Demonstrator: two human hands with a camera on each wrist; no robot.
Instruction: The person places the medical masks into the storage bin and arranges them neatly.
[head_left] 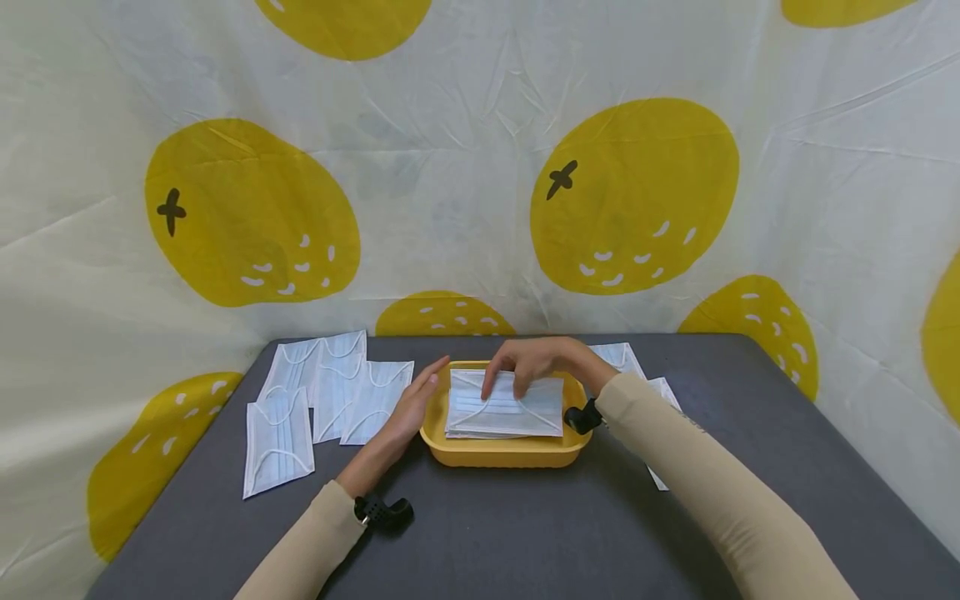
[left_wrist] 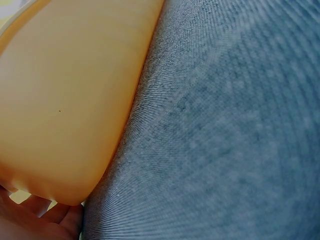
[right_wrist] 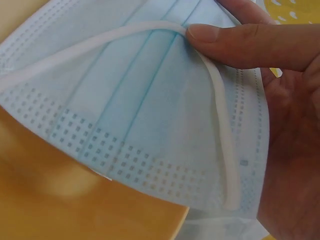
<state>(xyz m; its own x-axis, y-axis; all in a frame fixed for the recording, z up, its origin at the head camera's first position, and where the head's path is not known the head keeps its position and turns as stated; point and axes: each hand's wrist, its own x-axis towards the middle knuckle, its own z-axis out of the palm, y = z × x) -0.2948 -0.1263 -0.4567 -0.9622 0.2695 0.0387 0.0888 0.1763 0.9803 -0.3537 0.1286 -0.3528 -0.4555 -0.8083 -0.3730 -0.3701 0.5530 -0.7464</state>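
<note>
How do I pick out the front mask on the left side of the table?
On the dark table, find the yellow tray, then look left of it to the group of pale blue masks. The front mask is at that group's near left corner. Seen from the head camera, it reaches farthest left and lowest of them all.

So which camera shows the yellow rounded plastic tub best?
The head view: there you see the overall shape of the tub. The left wrist view catches mostly its outer wall, close up; the right wrist view, just portions behind a pale-blue pleated face mask.
</note>
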